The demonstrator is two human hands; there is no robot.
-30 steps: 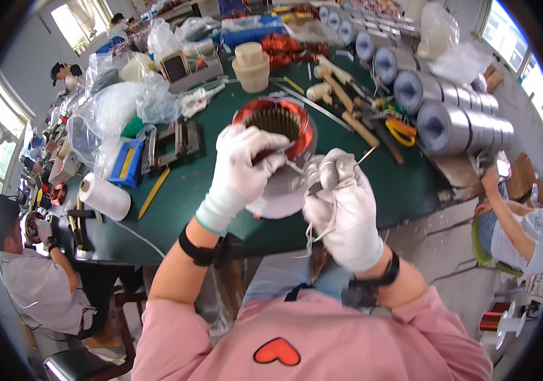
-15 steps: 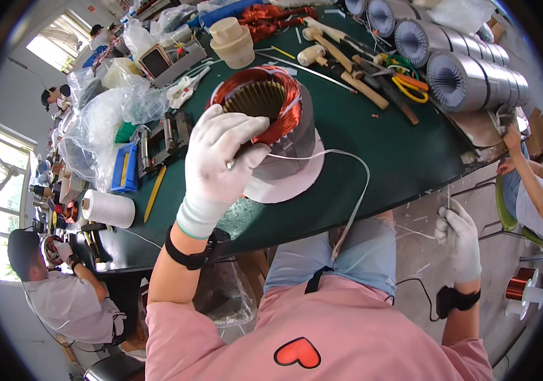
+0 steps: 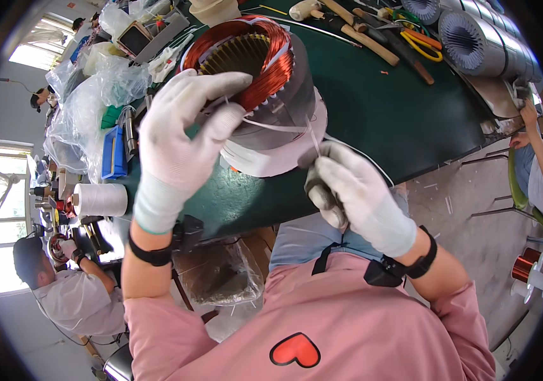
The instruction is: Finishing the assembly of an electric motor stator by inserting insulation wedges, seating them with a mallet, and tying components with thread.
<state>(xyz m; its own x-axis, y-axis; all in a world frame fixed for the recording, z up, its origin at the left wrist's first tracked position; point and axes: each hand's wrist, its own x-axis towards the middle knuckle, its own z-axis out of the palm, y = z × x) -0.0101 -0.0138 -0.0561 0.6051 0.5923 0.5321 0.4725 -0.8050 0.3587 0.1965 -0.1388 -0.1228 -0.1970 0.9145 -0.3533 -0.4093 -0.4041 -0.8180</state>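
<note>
A stator (image 3: 290, 105), a grey cylinder with red-brown copper windings (image 3: 274, 86) round its upper rim, stands on a white round base (image 3: 268, 159). At its near left side is my left hand (image 3: 186, 130) in a white glove, thumb and forefinger spread apart beside the winding. A small thin shiny piece shows between them; whether the hand touches it I cannot tell. White flat cord (image 3: 278, 126) leads from the winding near my left thumb across the stator's front. My gloved right hand (image 3: 351, 190), slightly blurred, pinches the cord in front of the base.
Wooden-handled tools (image 3: 370, 44) and yellow-handled scissors (image 3: 424, 46) lie at the back right, beside grey slotted cores (image 3: 468, 44). Plastic bags (image 3: 87, 95), a blue bin (image 3: 114, 152) and a thread spool (image 3: 100, 199) are left. Co-workers sit at both sides.
My right hand has come from far out at the right to the stator's front, bringing the cord. My left hand has shifted left and its thumb and forefinger have spread. The view has shifted.
</note>
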